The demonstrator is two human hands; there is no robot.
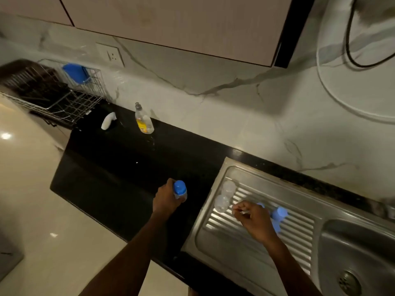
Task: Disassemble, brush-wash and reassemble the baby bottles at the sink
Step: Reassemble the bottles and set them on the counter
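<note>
My left hand (165,199) grips a clear baby bottle with a blue cap (180,189), upright over the black counter (111,167) just left of the sink. My right hand (254,218) hovers over the ribbed steel drainboard (299,229), fingers curled, pinching something small and pale that I cannot make out. Two clear domed covers (225,196) lie on the drainboard's left end. Blue bottle parts (279,214) lie just beyond my right hand, partly hidden by it.
A dish soap bottle (143,120) and a white object (108,120) stand at the back of the counter. A wire dish rack (53,97) holding a blue item sits far left. The sink basin with its drain (350,283) is at the lower right.
</note>
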